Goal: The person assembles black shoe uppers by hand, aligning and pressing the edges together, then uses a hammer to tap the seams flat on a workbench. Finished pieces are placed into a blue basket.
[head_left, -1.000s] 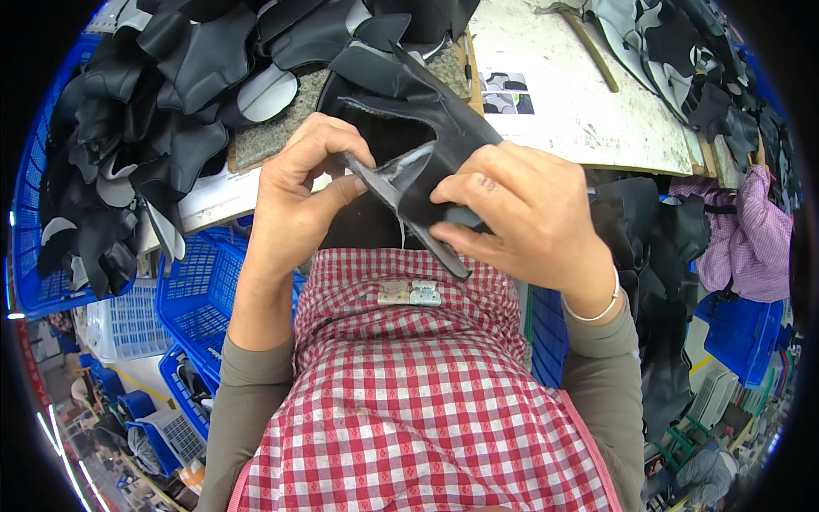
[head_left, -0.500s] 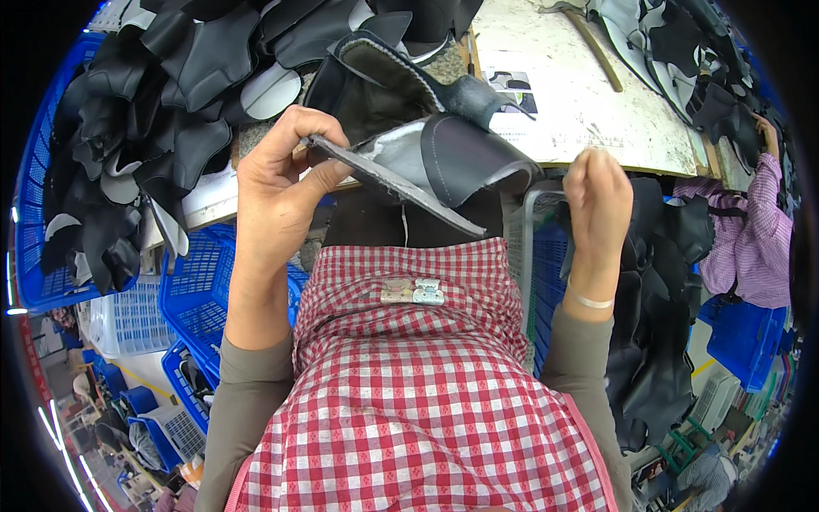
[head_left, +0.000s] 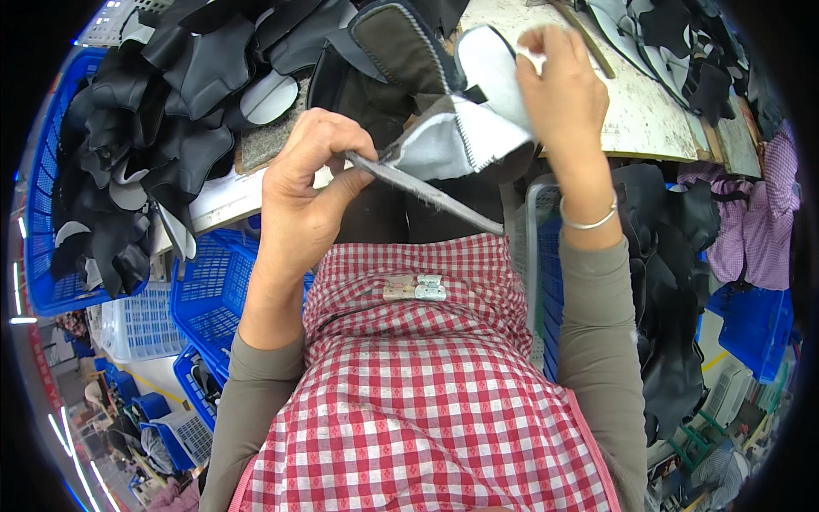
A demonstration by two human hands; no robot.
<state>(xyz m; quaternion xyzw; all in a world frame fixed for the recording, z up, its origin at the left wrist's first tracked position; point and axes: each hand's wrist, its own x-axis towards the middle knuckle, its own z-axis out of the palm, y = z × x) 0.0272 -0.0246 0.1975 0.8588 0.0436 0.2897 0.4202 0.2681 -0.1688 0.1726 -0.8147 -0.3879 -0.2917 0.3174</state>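
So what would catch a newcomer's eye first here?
Probably the red-and-white checked apron, filling the lower middle. Above it, the left hand pinches a white-lined black piece by its grey edge, and the right hand is beside its white flap, contact unclear. Then the heap of black pieces, upper left.

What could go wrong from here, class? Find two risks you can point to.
The left hand pinches the black, white-lined piece by one edge, so it might slip or twist. The brown handle on the table appears close to the right hand, which could knock it.
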